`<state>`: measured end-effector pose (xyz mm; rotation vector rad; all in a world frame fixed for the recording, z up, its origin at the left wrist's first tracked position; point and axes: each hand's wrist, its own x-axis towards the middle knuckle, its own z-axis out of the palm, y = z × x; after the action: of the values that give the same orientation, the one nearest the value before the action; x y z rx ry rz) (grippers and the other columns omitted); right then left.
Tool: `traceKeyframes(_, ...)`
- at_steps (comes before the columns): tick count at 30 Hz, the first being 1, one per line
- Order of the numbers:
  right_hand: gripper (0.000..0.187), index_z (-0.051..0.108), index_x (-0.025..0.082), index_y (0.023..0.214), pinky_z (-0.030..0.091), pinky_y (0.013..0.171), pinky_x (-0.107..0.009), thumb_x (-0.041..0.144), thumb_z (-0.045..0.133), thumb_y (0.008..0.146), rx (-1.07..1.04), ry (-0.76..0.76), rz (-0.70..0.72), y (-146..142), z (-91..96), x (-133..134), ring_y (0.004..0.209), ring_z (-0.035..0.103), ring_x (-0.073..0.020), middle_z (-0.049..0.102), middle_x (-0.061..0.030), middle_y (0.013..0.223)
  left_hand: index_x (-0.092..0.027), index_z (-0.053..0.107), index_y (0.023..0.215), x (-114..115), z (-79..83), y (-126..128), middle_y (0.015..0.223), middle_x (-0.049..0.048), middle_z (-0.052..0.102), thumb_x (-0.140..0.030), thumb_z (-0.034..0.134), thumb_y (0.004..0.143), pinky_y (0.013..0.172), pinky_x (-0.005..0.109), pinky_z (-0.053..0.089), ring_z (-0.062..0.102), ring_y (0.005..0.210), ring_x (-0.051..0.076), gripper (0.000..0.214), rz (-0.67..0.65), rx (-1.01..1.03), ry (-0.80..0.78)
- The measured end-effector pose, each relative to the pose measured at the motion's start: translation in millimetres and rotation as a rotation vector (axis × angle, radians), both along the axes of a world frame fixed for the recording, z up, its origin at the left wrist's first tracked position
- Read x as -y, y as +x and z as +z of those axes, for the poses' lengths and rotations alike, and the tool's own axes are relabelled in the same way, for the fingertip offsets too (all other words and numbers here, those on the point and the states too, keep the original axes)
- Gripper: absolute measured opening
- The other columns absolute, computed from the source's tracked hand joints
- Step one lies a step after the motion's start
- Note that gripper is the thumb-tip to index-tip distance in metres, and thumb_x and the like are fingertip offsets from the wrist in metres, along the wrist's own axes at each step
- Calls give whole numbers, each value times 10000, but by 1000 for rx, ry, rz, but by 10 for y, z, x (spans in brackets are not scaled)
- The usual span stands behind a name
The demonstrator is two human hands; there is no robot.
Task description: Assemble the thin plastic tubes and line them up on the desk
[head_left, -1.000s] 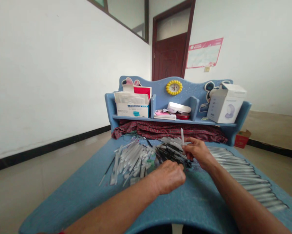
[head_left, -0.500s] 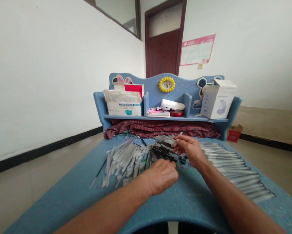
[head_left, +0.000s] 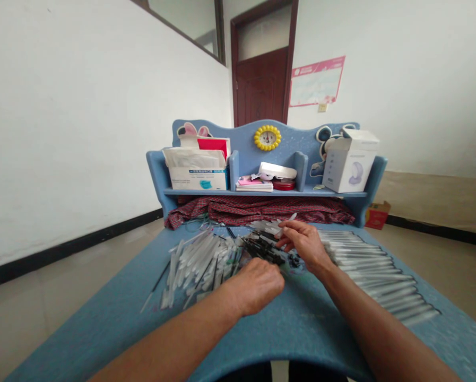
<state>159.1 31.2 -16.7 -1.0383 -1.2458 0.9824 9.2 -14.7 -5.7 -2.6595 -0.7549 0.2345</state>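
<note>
My right hand (head_left: 305, 243) pinches a clear pen barrel (head_left: 287, 220) that points up and to the right, over a heap of black pen parts (head_left: 264, 248). My left hand (head_left: 257, 284) is closed, knuckles up, at the near edge of that heap; what its fingers hold is hidden. A pile of clear barrels and thin refills (head_left: 200, 260) lies to the left. A neat row of finished pens (head_left: 375, 270) runs along the right side of the blue desk (head_left: 309, 329).
At the back of the desk a blue shelf (head_left: 261, 192) carries a mask box (head_left: 198, 170), books, a red tin, a white carton (head_left: 349, 162) and a yellow clock (head_left: 267, 137). A checked cloth (head_left: 261, 209) lies under it. A brown door stands behind.
My right hand has tipped the clear barrel from upright to slanting right and lowered it toward the heap. My view has shifted, so the desk items sit further left.
</note>
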Motion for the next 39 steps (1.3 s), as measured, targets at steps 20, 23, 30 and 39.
traceKeyframes(20,261,577,149,878,428,453,-209,185,530,624,75,94,78,-49,-183,-102,524,619,-141,632,14,595,-144,546,737,-429,461,-362,627,-13,580,-177,560,734,505,205,440,588,550,119,36,133,1477,-413)
traceKeyframes(23,226,571,156,861,405,426,-209,216,553,645,131,78,82,-69,-205,-102,474,592,-131,629,12,587,-134,557,735,-415,508,-366,611,-11,594,-197,621,698,469,201,447,597,532,124,97,97,1719,-534)
traceKeyframes(30,189,583,164,852,386,406,-211,273,551,701,253,79,55,-82,-231,-79,425,552,-118,602,19,566,-111,584,709,-391,568,-389,662,16,638,-165,667,654,471,195,461,601,535,114,113,13,1926,-597)
traceKeyframes(39,164,606,167,845,416,412,-220,256,546,722,294,90,42,-105,-209,-39,416,552,-116,598,15,559,-114,582,719,-384,535,-366,687,12,644,-153,668,661,471,198,477,616,543,119,110,-10,1927,-638)
